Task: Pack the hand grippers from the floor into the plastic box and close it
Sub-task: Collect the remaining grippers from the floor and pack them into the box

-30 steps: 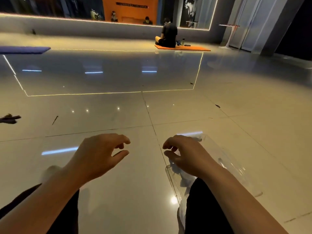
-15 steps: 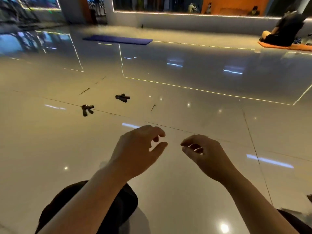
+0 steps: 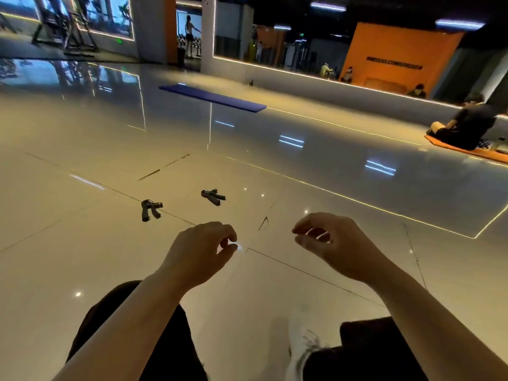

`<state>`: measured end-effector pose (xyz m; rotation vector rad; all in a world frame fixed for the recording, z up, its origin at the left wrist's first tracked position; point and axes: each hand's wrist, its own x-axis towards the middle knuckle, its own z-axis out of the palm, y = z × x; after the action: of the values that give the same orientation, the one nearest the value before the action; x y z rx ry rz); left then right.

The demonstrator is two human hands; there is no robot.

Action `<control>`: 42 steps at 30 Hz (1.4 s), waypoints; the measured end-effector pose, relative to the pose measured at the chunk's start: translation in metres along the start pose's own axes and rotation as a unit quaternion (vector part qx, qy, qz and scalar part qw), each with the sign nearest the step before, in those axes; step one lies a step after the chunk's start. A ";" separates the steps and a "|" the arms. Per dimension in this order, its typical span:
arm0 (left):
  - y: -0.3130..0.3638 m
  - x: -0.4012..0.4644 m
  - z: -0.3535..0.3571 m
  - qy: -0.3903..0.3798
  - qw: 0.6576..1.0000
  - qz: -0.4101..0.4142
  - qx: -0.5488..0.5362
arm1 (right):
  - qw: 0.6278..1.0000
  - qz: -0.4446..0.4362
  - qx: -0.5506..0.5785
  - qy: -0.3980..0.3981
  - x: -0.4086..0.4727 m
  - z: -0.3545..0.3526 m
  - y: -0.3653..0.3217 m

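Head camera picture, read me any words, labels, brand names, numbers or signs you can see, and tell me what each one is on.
Nothing can be read.
Orange wall: a dark strip of lettering, too blurred to read.
Green sign on the far left wall: too small to read.
Hand grippers: no print visible.

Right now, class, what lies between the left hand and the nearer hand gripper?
Only bare floor between left hand and hand gripper, crossed by a tile seam, in the head view.

Both forearms reach forward, left hand (image 3: 199, 251) and right hand (image 3: 336, 247) hovering with fingers loosely curled, empty.
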<state>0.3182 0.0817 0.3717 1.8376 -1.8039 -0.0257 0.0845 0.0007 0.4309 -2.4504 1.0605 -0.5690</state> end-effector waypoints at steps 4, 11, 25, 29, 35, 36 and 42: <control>-0.025 0.027 0.001 0.003 1.000 -0.027 -0.008 | 0.999 0.027 0.021 -0.018 0.046 0.011 0.031; -0.021 0.075 -0.008 0.124 0.990 0.007 -0.070 | 0.993 0.074 0.077 -0.038 0.132 0.050 0.062; -0.131 0.134 0.002 0.036 0.972 -0.219 0.071 | 0.984 0.056 0.042 -0.163 0.288 0.121 0.061; -0.173 0.154 -0.014 -0.016 0.973 -0.224 0.045 | 0.983 0.007 0.115 -0.144 0.345 0.135 0.013; -0.226 0.184 -0.044 0.038 0.965 -0.258 0.015 | 0.977 -0.155 0.047 -0.140 0.393 0.142 -0.056; -0.232 0.191 -0.047 0.042 0.965 -0.259 0.010 | 0.973 -0.169 0.051 -0.147 0.399 0.139 -0.056; -0.269 0.220 -0.049 0.026 0.962 -0.270 0.014 | 0.978 -0.080 0.038 -0.189 0.451 0.142 0.000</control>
<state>0.6050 -0.1209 0.3860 2.2728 -1.2235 -0.1534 0.4400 -0.3091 0.4041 -2.4572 0.6810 -0.1724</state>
